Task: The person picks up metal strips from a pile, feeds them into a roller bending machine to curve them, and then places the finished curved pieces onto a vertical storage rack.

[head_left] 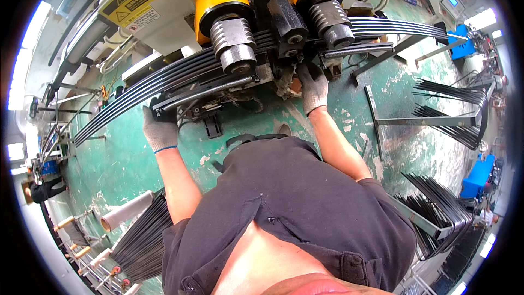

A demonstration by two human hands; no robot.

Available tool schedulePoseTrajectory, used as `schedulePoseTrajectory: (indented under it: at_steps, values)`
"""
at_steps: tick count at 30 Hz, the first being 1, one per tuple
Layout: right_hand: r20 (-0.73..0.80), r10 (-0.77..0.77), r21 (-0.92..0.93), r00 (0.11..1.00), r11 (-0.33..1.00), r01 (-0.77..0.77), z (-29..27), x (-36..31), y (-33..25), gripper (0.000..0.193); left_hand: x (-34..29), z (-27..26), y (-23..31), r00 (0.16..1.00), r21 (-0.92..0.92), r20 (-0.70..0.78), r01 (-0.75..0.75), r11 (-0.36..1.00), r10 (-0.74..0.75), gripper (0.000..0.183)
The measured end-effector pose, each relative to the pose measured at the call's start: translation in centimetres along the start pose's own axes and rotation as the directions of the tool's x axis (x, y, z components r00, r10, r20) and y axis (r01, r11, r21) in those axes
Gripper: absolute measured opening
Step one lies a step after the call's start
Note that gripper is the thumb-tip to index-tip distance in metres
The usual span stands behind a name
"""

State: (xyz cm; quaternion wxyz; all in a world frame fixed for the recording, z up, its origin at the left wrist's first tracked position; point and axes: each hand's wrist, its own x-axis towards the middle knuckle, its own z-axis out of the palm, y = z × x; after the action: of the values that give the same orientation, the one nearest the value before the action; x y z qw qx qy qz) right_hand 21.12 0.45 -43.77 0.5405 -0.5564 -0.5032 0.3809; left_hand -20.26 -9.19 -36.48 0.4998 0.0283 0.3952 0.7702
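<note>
Both my hands wear pale knitted gloves. On the left, my left hand (161,130) is at the end of a dark metal rail (202,94), below a curved stack of long black strips (147,88). Its thumb points up; its other fingers curl behind a dark part, so what they hold is hidden. My right hand (314,88) reaches up under the black central block (286,19) of a machine. Its fingertips vanish in shadow there, close to a reddish-brown piece (295,86). Two yellow cylinders (221,0) with ribbed metal collars (233,35) stand over the strips.
The strip stack's right end rests by a metal stand (401,49). Racks of bent black rods (450,112) stand at right. At lower left are more black rods (143,240) and a pale roll (128,210). The green floor (338,136) is worn. Another person (46,190) is at far left.
</note>
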Motion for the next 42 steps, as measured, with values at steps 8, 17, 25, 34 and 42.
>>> schedulePoseTrajectory:
  at_steps: [8,17,25,34,42]
  values:
    - [-0.104,0.241,0.221,0.965,0.952,-0.213,1.6,0.7,-5.6,0.049,-1.1,5.9,5.3,0.949,0.183,0.076,-0.314,0.932,0.305,0.043]
    - [-0.190,0.132,0.440,0.973,0.897,-0.036,3.9,5.8,-3.1,0.050,-5.3,15.5,12.9,0.852,0.785,0.262,-0.461,0.414,0.453,0.055]
    - [0.075,0.320,0.774,0.944,0.579,-0.258,3.8,8.2,-7.7,0.039,-5.2,24.4,18.4,0.613,0.641,0.607,-0.754,0.145,0.506,0.042]
    - [0.096,0.348,0.707,0.932,0.635,-0.310,4.2,8.4,-9.4,0.038,-4.6,34.3,14.8,0.080,0.172,0.985,-0.571,-0.803,0.154,0.009]
    - [0.032,0.312,0.689,0.949,0.681,-0.247,3.5,10.1,-6.2,0.036,-9.6,41.1,9.2,0.369,0.401,0.915,-0.802,-0.442,0.160,0.030]
